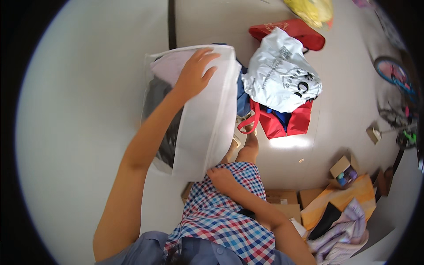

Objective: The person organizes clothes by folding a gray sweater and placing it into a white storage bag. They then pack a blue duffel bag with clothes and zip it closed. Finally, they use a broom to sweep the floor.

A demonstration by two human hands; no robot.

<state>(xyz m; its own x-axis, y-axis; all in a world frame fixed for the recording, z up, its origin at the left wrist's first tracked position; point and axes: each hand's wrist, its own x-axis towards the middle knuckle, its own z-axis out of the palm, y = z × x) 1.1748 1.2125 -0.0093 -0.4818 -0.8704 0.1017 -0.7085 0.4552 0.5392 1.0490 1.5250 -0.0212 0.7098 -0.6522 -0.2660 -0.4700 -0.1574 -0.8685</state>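
Observation:
A large white fabric storage bag (pixel 194 141) with a clear window stands in front of me against the wall. Pink and dark grey folded cloth (pixel 167 66) shows through the window. Across its far top part lies my left hand (pixel 194 75), fingers spread and touching the white cover. At the bag's near right corner is my right hand (pixel 222 180), its fingers curled around the edge beside my checked apron (pixel 212 212).
Right of the storage bag lie a silver plastic bag (pixel 278 75), an open red bag (pixel 293 121), another red bag (pixel 304 35) and a yellow bag (pixel 312 11). Cardboard boxes (pixel 282 196), a small open box (pixel 342 165), crumpled cloth (pixel 344 234) and a small bicycle (pixel 395 77) are farther right.

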